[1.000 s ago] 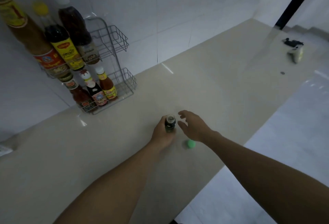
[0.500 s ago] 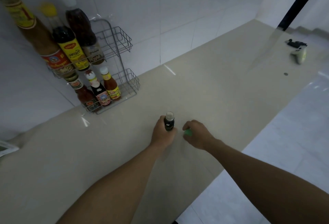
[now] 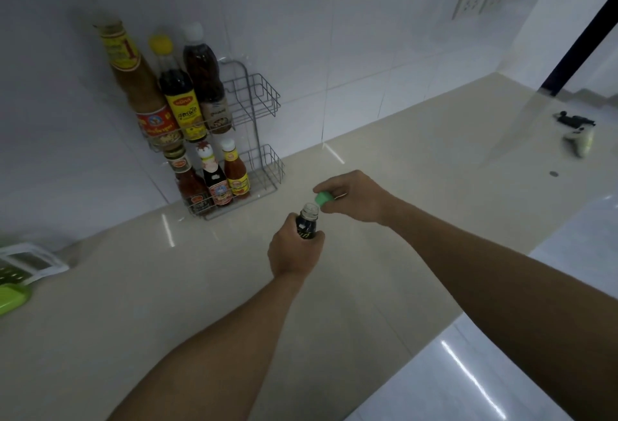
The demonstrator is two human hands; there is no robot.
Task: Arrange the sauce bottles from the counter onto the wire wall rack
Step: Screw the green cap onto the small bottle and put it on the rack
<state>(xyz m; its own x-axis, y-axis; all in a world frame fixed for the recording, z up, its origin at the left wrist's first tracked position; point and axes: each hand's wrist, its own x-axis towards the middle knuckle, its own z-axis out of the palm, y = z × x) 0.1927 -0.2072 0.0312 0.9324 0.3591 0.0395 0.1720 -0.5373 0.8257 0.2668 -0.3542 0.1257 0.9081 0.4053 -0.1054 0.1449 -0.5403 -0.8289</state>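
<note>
My left hand [image 3: 294,253] grips a small dark sauce bottle [image 3: 307,225] with an uncapped neck, held above the beige counter [image 3: 418,186]. My right hand [image 3: 351,195] pinches a green cap [image 3: 323,199] just above and right of the bottle's mouth. The wire wall rack [image 3: 264,109] stands against the tiled wall at the back left. Three tall bottles [image 3: 180,96] fill the left of its upper shelf and three short bottles [image 3: 214,179] the left of its lower shelf. The right part of both shelves holds nothing.
A green and white object [image 3: 20,273] lies at the counter's left edge. A small black item and a pale object [image 3: 578,136] sit far right on the counter, with a coin-like dot [image 3: 554,173] nearby. The counter's front edge runs diagonally at the lower right above a white floor.
My right hand picked the green cap up off the counter and raised it to the bottle's mouth. My left hand lifted the bottle slightly. The view tilted up toward the rack.
</note>
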